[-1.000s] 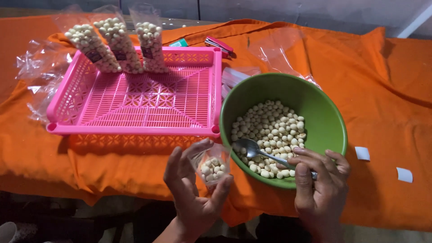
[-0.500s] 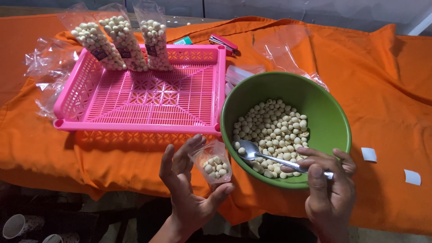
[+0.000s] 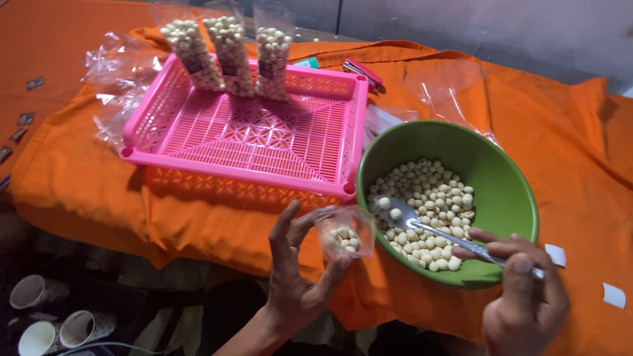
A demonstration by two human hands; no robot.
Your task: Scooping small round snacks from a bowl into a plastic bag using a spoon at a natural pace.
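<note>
My left hand (image 3: 300,273) holds a small clear plastic bag (image 3: 345,232), partly filled with pale round balls, just in front of the green bowl (image 3: 494,178). My right hand (image 3: 521,296) grips a metal spoon (image 3: 422,224) by its handle. The spoon's head carries a couple of balls and rests over the heap of pale balls (image 3: 428,204) in the bowl, close to the bag's mouth.
A pink plastic basket tray (image 3: 257,135) stands left of the bowl, with three filled bags (image 3: 227,49) upright at its far edge. Empty clear bags (image 3: 112,86) lie on the orange cloth (image 3: 99,191). Paper cups (image 3: 39,310) sit below at the left.
The spoon has lifted from the heap and moved left toward the bag's mouth, now carrying a couple of balls. My view has shifted so the tray sits further right.
</note>
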